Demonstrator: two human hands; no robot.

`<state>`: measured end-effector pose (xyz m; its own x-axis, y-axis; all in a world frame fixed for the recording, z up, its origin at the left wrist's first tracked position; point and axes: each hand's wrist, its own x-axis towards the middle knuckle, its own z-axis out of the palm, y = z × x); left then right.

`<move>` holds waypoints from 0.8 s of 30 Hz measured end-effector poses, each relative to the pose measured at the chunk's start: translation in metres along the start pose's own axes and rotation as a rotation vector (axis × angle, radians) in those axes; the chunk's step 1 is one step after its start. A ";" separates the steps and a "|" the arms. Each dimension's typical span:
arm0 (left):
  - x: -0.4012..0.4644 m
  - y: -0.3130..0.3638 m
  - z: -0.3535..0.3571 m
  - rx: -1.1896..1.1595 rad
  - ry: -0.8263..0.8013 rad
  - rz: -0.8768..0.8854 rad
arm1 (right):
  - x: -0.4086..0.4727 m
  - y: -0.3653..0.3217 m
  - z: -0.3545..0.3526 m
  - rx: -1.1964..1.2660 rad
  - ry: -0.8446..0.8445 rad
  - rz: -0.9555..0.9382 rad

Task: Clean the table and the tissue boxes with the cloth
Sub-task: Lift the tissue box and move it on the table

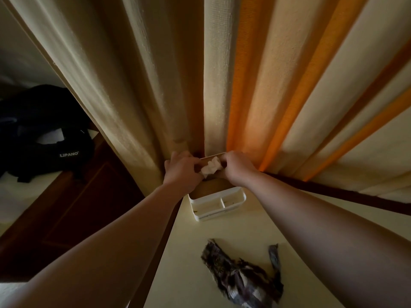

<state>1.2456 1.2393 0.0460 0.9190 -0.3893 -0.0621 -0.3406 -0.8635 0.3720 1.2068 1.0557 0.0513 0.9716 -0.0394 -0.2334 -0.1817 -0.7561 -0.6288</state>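
Now the left hand and right hand both hold the tissue box. The cloth lies untouched on the table, so picking it up probably comes next.

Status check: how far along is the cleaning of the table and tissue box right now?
Nothing shows as wiped yet: the cloth lies crumpled on the table, in neither hand. In hand: the left hand and right hand are both at the tissue box by the curtain, fingers at the white tissue. Left: pick up the cloth, wipe the box, with specks in its front compartments, and the table.
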 end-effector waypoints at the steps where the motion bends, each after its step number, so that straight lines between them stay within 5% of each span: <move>1: 0.000 0.000 0.001 0.021 0.002 -0.013 | 0.000 0.001 -0.001 0.018 -0.009 -0.005; 7: 0.005 0.001 -0.007 -0.065 -0.109 0.023 | -0.004 0.009 -0.009 0.090 0.048 -0.103; 13: 0.000 -0.003 -0.008 -0.130 -0.118 0.101 | 0.002 0.015 -0.007 0.003 0.013 0.005; 24: 0.007 -0.005 -0.007 -0.085 -0.054 -0.053 | 0.006 0.012 -0.006 0.066 0.108 0.017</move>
<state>1.2550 1.2436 0.0502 0.9224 -0.3627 -0.1325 -0.2721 -0.8539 0.4438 1.2116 1.0419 0.0469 0.9783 -0.1251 -0.1653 -0.2046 -0.7099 -0.6739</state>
